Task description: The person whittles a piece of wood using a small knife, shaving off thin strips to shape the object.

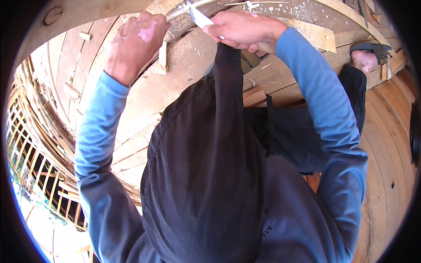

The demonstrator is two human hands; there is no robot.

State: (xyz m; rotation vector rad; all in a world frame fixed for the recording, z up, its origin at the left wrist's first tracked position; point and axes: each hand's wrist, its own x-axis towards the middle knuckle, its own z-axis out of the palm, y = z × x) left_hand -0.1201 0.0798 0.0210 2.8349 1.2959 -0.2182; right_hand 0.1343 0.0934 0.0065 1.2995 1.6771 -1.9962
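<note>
My left hand is closed in a fist at the upper left, wrapped round a thin, pale wooden strip. The strip curves up and right out of its grip towards the top edge. My right hand grips a knife whose bright blade points up and left. The blade lies at or against the strip, a little right of my left hand; whether it is cutting in, I cannot tell. The knife's handle is mostly hidden by my fingers. Dark cloth rises over my knee just below the right hand.
Pale shavings and a short wood offcut litter the plank floor. Long thin strips lie bundled at left beside a wooden lattice. A flat board and a sandalled foot are at upper right.
</note>
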